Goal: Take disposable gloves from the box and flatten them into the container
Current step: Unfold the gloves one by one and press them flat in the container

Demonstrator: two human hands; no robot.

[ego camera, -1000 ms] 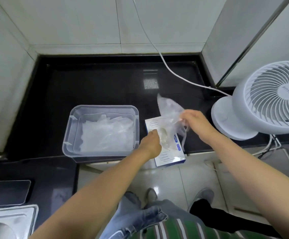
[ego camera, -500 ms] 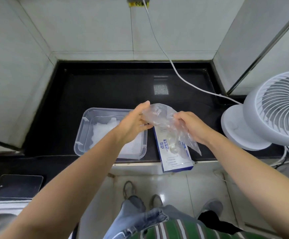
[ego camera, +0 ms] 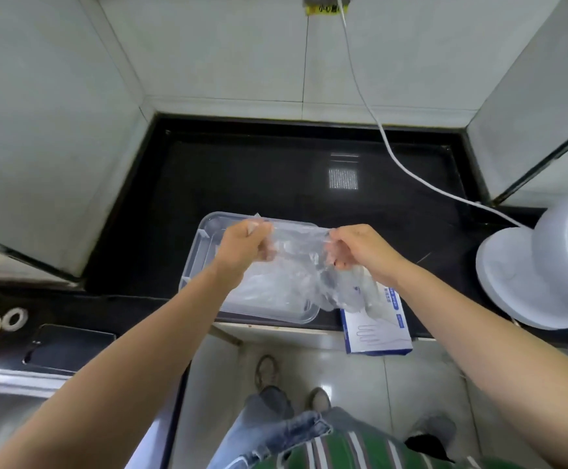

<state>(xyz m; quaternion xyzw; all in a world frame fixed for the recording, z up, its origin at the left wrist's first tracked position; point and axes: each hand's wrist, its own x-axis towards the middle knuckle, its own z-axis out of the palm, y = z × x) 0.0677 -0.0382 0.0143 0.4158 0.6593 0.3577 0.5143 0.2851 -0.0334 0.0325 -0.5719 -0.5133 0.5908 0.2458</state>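
1. Above the black counter (ego camera: 242, 177), left hand (ego camera: 242, 253) with fingers curled, pinching one end of a clear disposable glove (ego camera: 296, 247)
2. At the other end, right hand (ego camera: 360, 253) curled the same way, gripping the film; sheet pulled wide between the two, lower part hanging crumpled
3. Directly beneath, clear container (ego camera: 193, 262) holding flattened gloves (ego camera: 269, 299), near the counter's front edge
4. Just right of it, glove box (ego camera: 377, 336), overhanging that edge
5. Far right, white fan (ego camera: 526, 279) with cable (ego camera: 387, 147) up the tiled wall
6. Lower left, dark flat device (ego camera: 66, 346) beside steel sink (ego camera: 1, 407)
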